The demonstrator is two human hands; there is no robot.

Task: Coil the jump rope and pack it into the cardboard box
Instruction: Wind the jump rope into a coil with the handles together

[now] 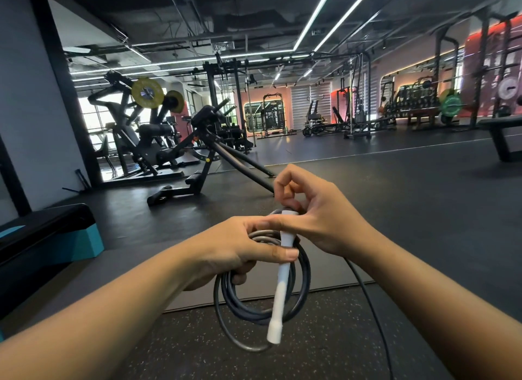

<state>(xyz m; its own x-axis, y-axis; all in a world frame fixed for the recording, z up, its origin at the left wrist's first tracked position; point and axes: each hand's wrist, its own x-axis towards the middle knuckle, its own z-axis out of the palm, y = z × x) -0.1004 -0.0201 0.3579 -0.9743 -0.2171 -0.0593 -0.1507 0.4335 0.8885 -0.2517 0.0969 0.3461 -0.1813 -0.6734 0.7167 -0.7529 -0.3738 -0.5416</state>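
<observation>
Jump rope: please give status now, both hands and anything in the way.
Left hand grip shut on rope coil and white handle. Right hand pinching handle top. One strand trails loose. No box in view.

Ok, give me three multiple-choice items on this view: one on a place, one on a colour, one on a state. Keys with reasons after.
1. Where does the loose end of the rope trail?
A. Over the left forearm
B. Down past the right forearm toward the floor
C. Around the bench

2. What colour is the handle held against the coil?
A. White
B. Red
C. Yellow

3. How far along is the jump rope?
A. Lying flat on the floor
B. Packed in a box
C. Partly coiled, held in both hands

Answers:
1 B: the loose end runs down below the right hand.
2 A: the handle is white against the dark coil.
3 C: the left hand clamps loops and handle while the tail hangs free; no box is in view.
</observation>
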